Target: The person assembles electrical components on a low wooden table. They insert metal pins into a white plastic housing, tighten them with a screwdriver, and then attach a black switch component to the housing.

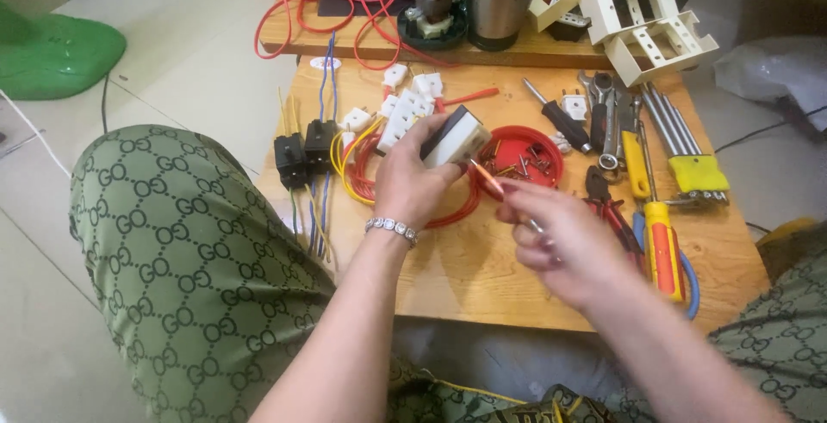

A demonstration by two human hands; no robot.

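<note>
Left hand [412, 183]: centre of the frame, gripping a small white and black boxy plastic electrical part [457, 137] above the table.
Right hand [556, 238]: right of centre, blurred, fingers closed on a thin orange-handled screwdriver [488, 177] whose tip touches the part.
Table [465, 276]: low pale wooden board.
Behind the hands: round red plastic lid of screws [525, 154], coiled red and yellow wires [362, 177].
Right side: yellow-handled pliers and wrenches [633, 152].
</note>
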